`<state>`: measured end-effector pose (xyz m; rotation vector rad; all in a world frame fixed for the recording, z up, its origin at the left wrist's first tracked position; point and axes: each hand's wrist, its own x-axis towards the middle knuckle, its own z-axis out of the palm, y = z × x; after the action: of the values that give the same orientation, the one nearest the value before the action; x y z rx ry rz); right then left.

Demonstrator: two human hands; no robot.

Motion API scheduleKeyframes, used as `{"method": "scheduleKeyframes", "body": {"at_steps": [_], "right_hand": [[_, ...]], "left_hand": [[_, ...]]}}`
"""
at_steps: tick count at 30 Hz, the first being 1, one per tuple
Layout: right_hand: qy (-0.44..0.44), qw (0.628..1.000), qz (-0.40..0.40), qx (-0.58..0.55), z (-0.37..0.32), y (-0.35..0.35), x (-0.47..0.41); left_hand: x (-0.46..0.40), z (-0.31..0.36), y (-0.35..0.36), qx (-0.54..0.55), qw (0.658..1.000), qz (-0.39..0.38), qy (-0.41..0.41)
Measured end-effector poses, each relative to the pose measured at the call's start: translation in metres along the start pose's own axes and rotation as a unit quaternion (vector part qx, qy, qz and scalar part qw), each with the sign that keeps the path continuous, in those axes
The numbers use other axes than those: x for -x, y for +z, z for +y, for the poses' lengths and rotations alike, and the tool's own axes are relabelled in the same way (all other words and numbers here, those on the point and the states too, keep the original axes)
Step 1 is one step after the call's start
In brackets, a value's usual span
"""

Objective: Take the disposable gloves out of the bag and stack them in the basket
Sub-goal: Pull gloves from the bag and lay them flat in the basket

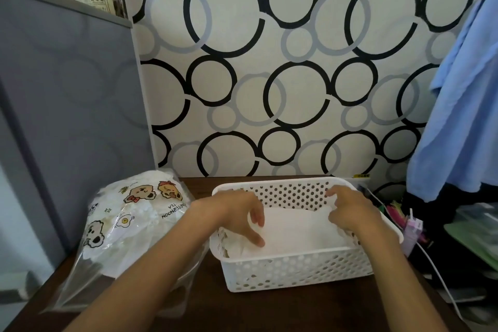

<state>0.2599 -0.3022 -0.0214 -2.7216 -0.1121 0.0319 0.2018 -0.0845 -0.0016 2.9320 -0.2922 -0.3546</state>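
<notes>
Gloves [296, 232] lie in basket [296, 269], beneath both hands' fingers [256, 226].

Supporting surface: a dark brown wooden table [204, 312], set against the circle-patterned wall. Resting directly on it: a white perforated plastic basket [296, 269], right of centre, and a clear plastic bag [126, 226] printed with cartoon bears, just beside the basket on the left. A white cable [442, 280] crosses the table's right edge, near a small pink item too blurred to identify.
</notes>
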Motion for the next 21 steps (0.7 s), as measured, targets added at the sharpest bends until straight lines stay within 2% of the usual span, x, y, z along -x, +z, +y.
{"method": "scheduleKeyframes", "body": {"at_steps": [2,3,4,7,8,10,12,14,16,18,21], "right_hand": [[-0.038,0.998,0.039,-0.033,-0.005,-0.004,-0.001],[-0.058,0.997,0.032,-0.047,-0.006,-0.004,-0.002],[-0.068,0.996,-0.004,-0.055,-0.007,-0.002,-0.003],[-0.041,0.98,-0.195,-0.008,-0.008,0.004,0.001],[-0.034,0.971,-0.235,0.025,-0.008,0.005,0.003],[-0.043,0.961,-0.265,0.073,-0.01,0.007,0.005],[-0.06,0.957,-0.267,0.098,-0.015,0.009,0.005],[-0.072,0.955,-0.265,0.109,-0.018,0.009,0.006],[-0.089,0.962,-0.239,0.097,-0.019,0.003,0.007],[-0.11,0.971,-0.195,0.084,-0.023,-0.008,0.012],[-0.157,0.982,-0.1,0.045,-0.037,-0.022,0.024]], "left_hand": [[0.003,0.004,-0.004,-0.014,0.999,0.038,-0.002],[0.003,0.005,-0.003,-0.03,0.999,0.034,-0.007],[0.003,0.006,-0.001,-0.05,0.999,0.013,-0.014],[-0.003,0.007,0.015,-0.13,0.989,-0.062,-0.028],[-0.005,0.005,0.019,-0.145,0.987,-0.07,-0.029],[-0.006,0.001,0.022,-0.157,0.985,-0.071,-0.029],[-0.004,-0.002,0.021,-0.15,0.986,-0.071,-0.029],[0.006,0.001,0.015,-0.087,0.994,-0.056,-0.019],[0.024,0.003,0.004,0.012,1.0,0.005,-0.005],[0.052,-0.006,-0.012,0.084,0.991,0.099,-0.012],[0.108,-0.037,-0.03,0.107,0.973,0.182,-0.097]]}}
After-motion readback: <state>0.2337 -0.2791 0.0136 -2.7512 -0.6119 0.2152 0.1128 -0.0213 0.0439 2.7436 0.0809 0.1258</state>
